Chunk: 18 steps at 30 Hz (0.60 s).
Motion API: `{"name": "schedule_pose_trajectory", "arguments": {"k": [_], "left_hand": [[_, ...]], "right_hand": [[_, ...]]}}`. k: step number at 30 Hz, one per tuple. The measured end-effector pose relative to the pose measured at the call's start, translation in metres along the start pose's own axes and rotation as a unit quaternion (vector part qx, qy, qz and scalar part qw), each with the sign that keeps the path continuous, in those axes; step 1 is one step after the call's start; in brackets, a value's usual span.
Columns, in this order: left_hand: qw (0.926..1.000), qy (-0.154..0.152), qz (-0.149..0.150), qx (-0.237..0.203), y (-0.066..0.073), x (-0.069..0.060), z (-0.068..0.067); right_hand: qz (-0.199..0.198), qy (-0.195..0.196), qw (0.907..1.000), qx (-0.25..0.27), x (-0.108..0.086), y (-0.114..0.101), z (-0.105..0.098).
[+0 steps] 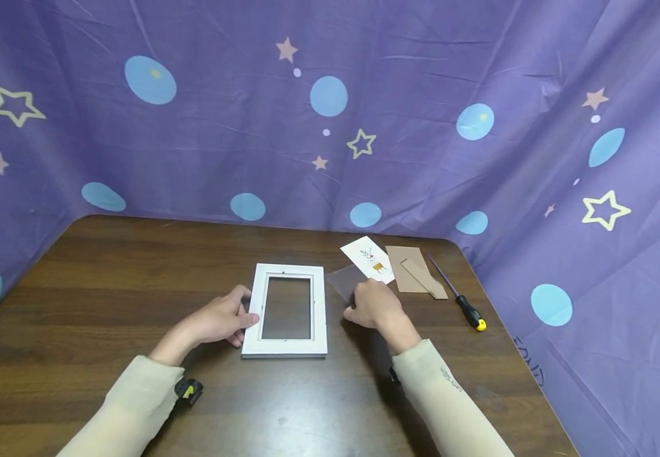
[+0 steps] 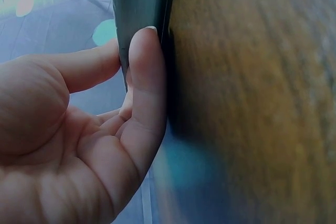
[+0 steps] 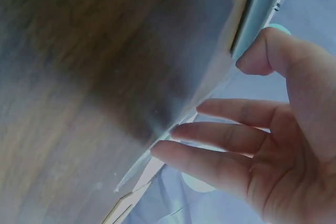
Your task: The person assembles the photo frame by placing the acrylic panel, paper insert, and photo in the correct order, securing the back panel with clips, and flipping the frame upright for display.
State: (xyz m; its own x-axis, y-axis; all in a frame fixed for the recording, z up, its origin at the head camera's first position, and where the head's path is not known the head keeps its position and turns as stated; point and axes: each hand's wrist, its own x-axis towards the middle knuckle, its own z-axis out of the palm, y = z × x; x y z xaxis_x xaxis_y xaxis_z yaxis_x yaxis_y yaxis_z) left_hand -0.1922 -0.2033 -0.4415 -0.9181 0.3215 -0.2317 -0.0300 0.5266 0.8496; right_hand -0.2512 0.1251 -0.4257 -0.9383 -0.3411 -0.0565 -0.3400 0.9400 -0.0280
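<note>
A white picture frame (image 1: 284, 347) lies in front of me, its middle an open rectangle showing the table. My left hand (image 1: 221, 317) grips its left side, thumb on the upper face; in the left wrist view that hand (image 2: 100, 124) holds the frame's edge (image 2: 140, 9) between thumb and fingers. To the right of the frame lies a clear sheet (image 1: 341, 279). My right hand (image 1: 376, 304) reaches over the sheet's near part and partly hides it. In the right wrist view its fingertips (image 3: 164, 149) touch the sheet's edge, with the thumb standing apart.
Behind the sheet lies a white card (image 1: 367, 249) with a printed picture. Beside it are a brown backing board (image 1: 401, 254) and a brown stand piece (image 1: 419, 273) on top. A screwdriver (image 1: 468, 311) with a black and yellow handle lies near the table's right edge.
</note>
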Motion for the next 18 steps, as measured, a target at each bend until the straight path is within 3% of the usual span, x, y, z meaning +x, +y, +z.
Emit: {"name": "schedule_pose_trajectory", "arguments": {"k": [13, 18], "left_hand": [[0.9999, 0.000, -0.002, 0.011, 0.000, -0.001, -0.002], [0.9999, 0.001, -0.003, 0.012, 0.000, 0.000, -0.001]], "right_hand": [[-0.042, 0.091, 0.9938, -0.049, -0.007, -0.002, -0.006], [-0.037, 0.164, 0.9842, -0.056, -0.009, 0.001, -0.012]]}}
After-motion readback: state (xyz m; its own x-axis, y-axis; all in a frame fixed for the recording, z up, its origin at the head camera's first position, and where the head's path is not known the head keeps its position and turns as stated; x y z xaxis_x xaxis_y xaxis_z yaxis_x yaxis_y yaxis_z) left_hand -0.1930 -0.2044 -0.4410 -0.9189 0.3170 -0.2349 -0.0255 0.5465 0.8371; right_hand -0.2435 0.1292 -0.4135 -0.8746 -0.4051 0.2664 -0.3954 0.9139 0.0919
